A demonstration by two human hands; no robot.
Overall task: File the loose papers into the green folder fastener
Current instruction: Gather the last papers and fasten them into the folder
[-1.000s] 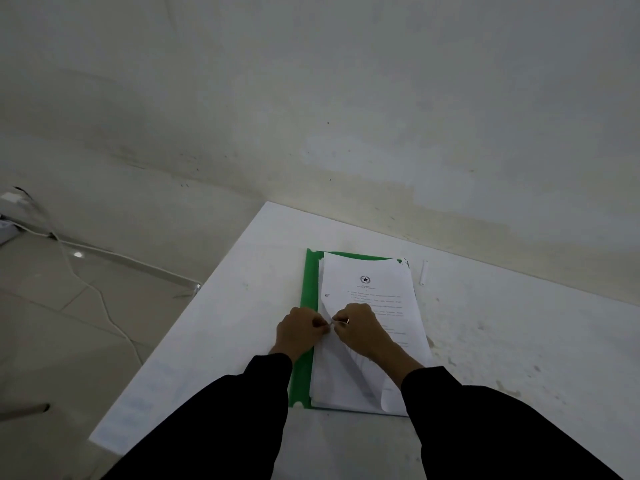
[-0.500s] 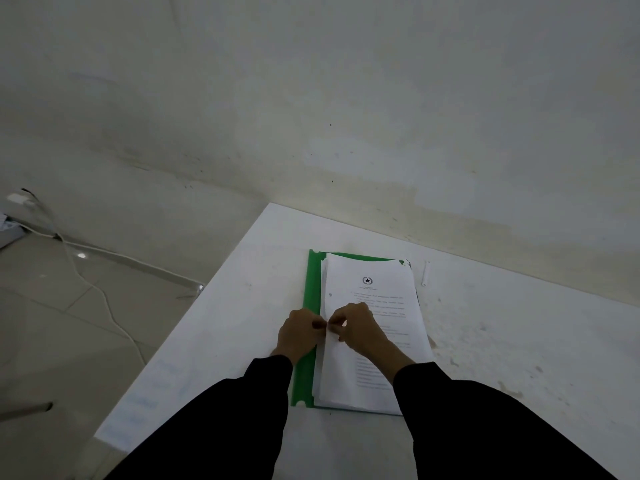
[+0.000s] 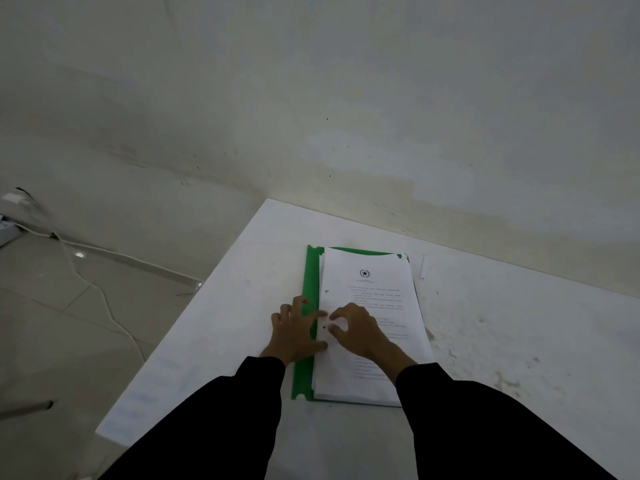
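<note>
The white table (image 3: 502, 341) bears the green folder (image 3: 308, 289), its margin showing at 9 o'clock of the papers (image 3: 377, 296) stacked on it. The left hand (image 3: 294, 332) lies flat, fingers spread, on that margin; the right hand (image 3: 360, 327) rests fingertips on the top sheet, thumb and forefinger apart, gripping nothing.

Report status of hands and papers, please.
Left hand spread on green folder edge. Right hand presses paper stack by punch hole. White strip lies beside folder.
</note>
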